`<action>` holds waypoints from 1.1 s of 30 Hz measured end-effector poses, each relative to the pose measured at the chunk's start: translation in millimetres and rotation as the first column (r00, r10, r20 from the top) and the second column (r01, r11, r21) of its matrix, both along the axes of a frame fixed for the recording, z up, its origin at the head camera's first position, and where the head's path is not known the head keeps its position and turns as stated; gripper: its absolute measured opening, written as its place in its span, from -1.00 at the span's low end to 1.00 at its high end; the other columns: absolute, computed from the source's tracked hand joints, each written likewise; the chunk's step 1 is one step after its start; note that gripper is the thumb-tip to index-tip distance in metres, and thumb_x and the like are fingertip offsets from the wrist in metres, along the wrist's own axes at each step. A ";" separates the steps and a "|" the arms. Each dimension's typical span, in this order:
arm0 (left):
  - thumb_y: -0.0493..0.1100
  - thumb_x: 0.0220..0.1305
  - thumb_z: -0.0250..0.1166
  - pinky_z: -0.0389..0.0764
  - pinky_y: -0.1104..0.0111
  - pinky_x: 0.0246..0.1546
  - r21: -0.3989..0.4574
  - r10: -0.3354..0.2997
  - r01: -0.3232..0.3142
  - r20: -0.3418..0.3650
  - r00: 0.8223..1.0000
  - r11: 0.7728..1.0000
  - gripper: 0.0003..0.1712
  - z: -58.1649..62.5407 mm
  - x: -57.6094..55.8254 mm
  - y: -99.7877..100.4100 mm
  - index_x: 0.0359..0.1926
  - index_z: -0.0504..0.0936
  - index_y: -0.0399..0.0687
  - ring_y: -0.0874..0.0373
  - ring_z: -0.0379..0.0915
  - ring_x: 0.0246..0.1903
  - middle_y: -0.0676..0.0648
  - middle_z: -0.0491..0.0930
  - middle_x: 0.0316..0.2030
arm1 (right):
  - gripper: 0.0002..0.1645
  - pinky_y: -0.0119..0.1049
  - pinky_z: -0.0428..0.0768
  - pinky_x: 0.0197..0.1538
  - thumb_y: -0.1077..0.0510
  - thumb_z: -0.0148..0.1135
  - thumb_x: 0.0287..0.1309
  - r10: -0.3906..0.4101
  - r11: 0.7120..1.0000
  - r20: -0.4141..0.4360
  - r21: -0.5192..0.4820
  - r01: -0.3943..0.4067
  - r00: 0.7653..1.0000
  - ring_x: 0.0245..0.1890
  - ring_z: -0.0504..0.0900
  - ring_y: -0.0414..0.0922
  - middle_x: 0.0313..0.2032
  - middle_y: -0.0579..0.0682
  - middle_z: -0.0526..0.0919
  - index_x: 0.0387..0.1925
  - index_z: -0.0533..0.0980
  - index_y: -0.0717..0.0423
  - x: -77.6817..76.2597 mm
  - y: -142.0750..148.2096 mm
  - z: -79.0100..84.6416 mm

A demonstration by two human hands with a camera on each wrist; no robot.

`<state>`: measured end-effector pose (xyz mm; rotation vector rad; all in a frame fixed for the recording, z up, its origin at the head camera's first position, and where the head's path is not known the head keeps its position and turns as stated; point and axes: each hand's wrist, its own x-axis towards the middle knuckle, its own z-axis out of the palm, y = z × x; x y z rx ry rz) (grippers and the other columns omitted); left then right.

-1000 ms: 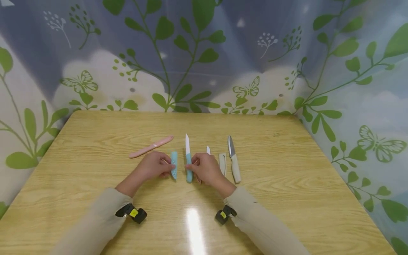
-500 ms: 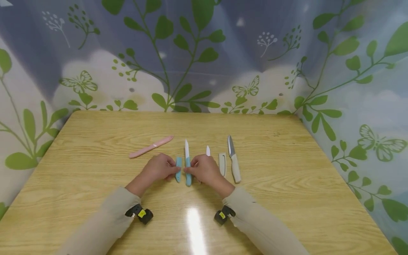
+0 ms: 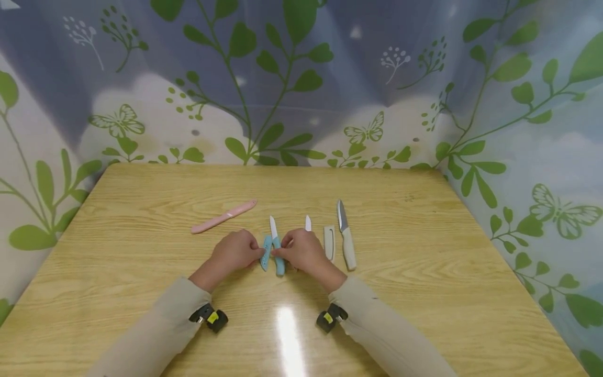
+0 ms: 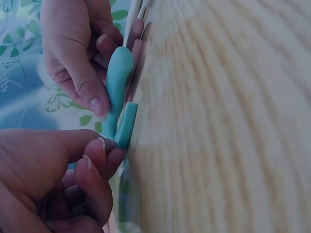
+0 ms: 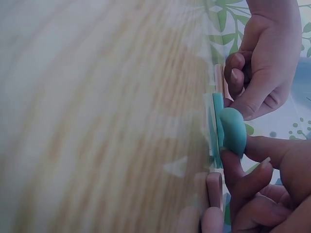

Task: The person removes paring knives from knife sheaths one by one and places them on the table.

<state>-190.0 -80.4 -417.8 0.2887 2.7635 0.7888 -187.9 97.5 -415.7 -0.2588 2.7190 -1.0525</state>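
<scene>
Between the thumb and fingers of my left hand is a turquoise knife sheath, held low over the tabletop. My right hand pinches the turquoise handle of a paring knife, whose white blade points away from me. Sheath and knife lean toward each other at an angle, side by side. In the left wrist view the rounded handle end rises above the sheath. Under my right hand lies another knife; its white blade shows past the knuckles while most of its handle is hidden.
A pink knife in its pink sheath lies slanted beyond my left hand. Right of my right hand are a beige sheath and a beige-handled knife with a bare metal blade. A patterned curtain stands behind the wooden table.
The left hand has brought the turquoise sheath rightward and nearer to me, close to the knife. The turquoise knife has come toward me and its tip has tilted left.
</scene>
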 end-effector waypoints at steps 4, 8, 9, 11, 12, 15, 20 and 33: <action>-0.13 0.16 0.21 0.07 0.47 -0.80 0.013 -0.007 0.007 -0.015 1.000 1.000 -0.56 -2.3 0.5 -0.5 -0.84 0.50 -0.04 0.27 0.11 -0.83 0.09 0.31 -0.89 | -0.72 -0.44 0.24 -0.80 0.03 0.40 0.05 0.001 1.000 0.002 -0.005 -0.001 1.000 -0.91 0.32 -0.27 -0.88 -0.11 0.42 -0.36 0.51 0.12 0.0 0.2 0.0; -0.16 0.11 0.19 0.05 0.47 -0.80 0.022 -0.012 0.012 -0.012 1.000 1.000 -0.57 -3.6 1.4 -1.2 -0.87 0.45 -0.02 0.27 0.09 -0.84 0.10 0.28 -0.90 | -0.68 -0.45 0.24 -0.80 0.04 0.40 0.05 0.010 1.000 -0.007 0.005 -0.010 1.000 -0.93 0.31 -0.28 -0.89 -0.12 0.40 -0.30 0.48 0.13 0.2 0.1 0.2; -0.16 0.11 0.19 0.05 0.47 -0.80 0.024 -0.013 0.013 -0.010 1.000 1.000 -0.56 -3.5 1.8 -1.2 -0.88 0.44 -0.02 0.26 0.09 -0.84 0.10 0.27 -0.90 | -0.68 -0.45 0.24 -0.80 0.04 0.40 0.05 0.014 1.000 -0.011 0.009 -0.014 1.000 -0.93 0.30 -0.28 -0.89 -0.12 0.41 -0.29 0.48 0.14 0.2 0.1 0.2; -0.17 0.12 0.19 0.05 0.47 -0.80 0.029 -0.010 0.010 -0.004 1.000 1.000 -0.57 -2.8 2.5 -1.1 -0.87 0.45 -0.03 0.26 0.09 -0.84 0.09 0.28 -0.90 | -0.67 -0.46 0.24 -0.81 0.04 0.40 0.04 0.021 1.000 -0.018 0.022 -0.020 1.000 -0.93 0.31 -0.29 -0.89 -0.12 0.41 -0.29 0.48 0.15 0.3 0.0 0.0; -0.16 0.12 0.19 0.06 0.47 -0.80 0.030 -0.008 0.008 -0.002 1.000 1.000 -0.57 -2.5 2.8 -1.1 -0.87 0.46 -0.03 0.26 0.10 -0.84 0.09 0.29 -0.90 | -0.67 -0.46 0.24 -0.81 0.05 0.41 0.04 0.022 0.999 -0.022 0.025 -0.021 1.000 -0.93 0.31 -0.29 -0.89 -0.12 0.42 -0.29 0.48 0.15 0.3 -0.1 -0.1; -0.16 0.14 0.19 0.08 0.47 -0.80 0.030 -0.008 0.008 0.003 1.000 1.000 -0.58 -2.2 3.3 -0.7 -0.85 0.48 -0.04 0.25 0.13 -0.83 0.08 0.34 -0.89 | -0.67 -0.47 0.25 -0.81 0.05 0.41 0.03 0.024 0.999 -0.025 0.038 -0.023 0.999 -0.92 0.33 -0.29 -0.87 -0.12 0.44 -0.31 0.48 0.16 0.4 -0.3 -0.1; -0.16 0.15 0.18 0.07 0.47 -0.80 0.034 -0.008 0.008 0.008 1.000 0.999 -0.59 -4.1 3.9 -0.3 -0.83 0.51 -0.05 0.26 0.13 -0.83 0.08 0.38 -0.88 | -0.67 -0.47 0.26 -0.79 0.06 0.42 0.02 0.024 0.998 -0.022 0.050 -0.023 0.999 -0.88 0.35 -0.29 -0.83 -0.12 0.46 -0.34 0.48 0.17 0.4 -1.0 0.0; -0.15 0.17 0.14 0.06 0.47 -0.82 0.049 0.000 -0.002 0.028 1.000 0.999 -0.57 -4.6 5.0 0.3 -0.84 0.52 -0.06 0.26 0.12 -0.85 0.07 0.41 -0.88 | -0.57 -0.40 0.27 -0.73 0.02 0.40 0.05 0.015 0.995 -0.027 0.096 -0.013 1.000 -0.84 0.32 -0.23 -0.80 -0.11 0.39 -0.18 0.44 0.20 2.5 -2.8 2.1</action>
